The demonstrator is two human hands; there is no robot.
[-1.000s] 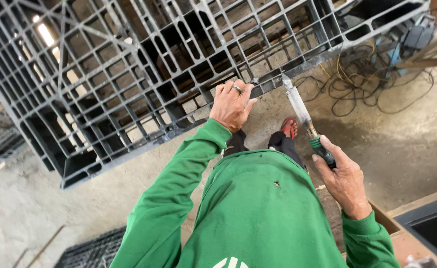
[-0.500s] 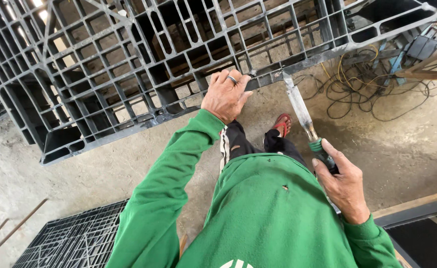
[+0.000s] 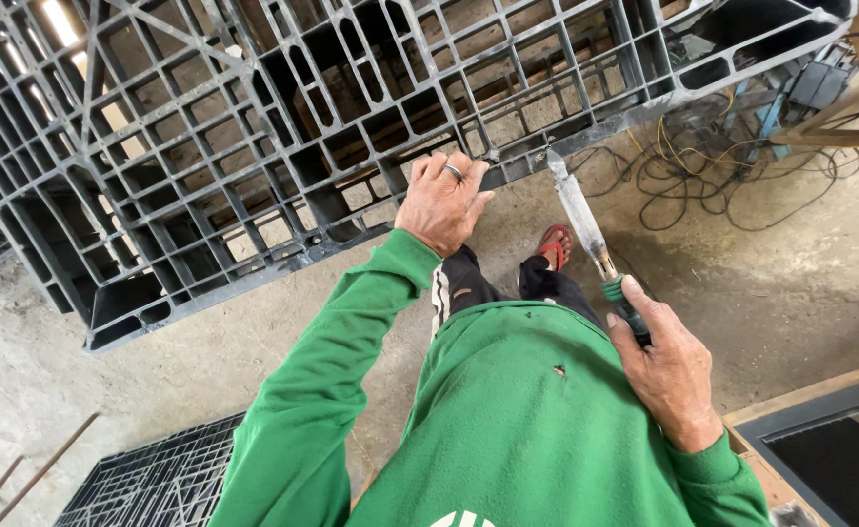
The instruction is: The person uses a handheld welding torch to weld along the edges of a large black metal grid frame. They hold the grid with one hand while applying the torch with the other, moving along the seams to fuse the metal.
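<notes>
Up top, a dark grey plastic pallet (image 3: 254, 146) stands tilted on edge, an open grid filling ten to one o'clock.
Left hand (image 3: 442, 203) curls over its lower rim; right hand (image 3: 668, 371), at four o'clock, wraps a green-handled blade (image 3: 581, 217) whose tip touches that rim.

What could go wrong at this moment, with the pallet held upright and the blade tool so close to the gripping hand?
1. The left hand alone grips the lower edge of the tilted black plastic pallet; a slip might drop it toward the sandalled foot.
2. The right hand points the flat-bladed tool at that edge, close to the left fingers; a jab could cut them.
3. Loose cables on the floor could trip.
</notes>
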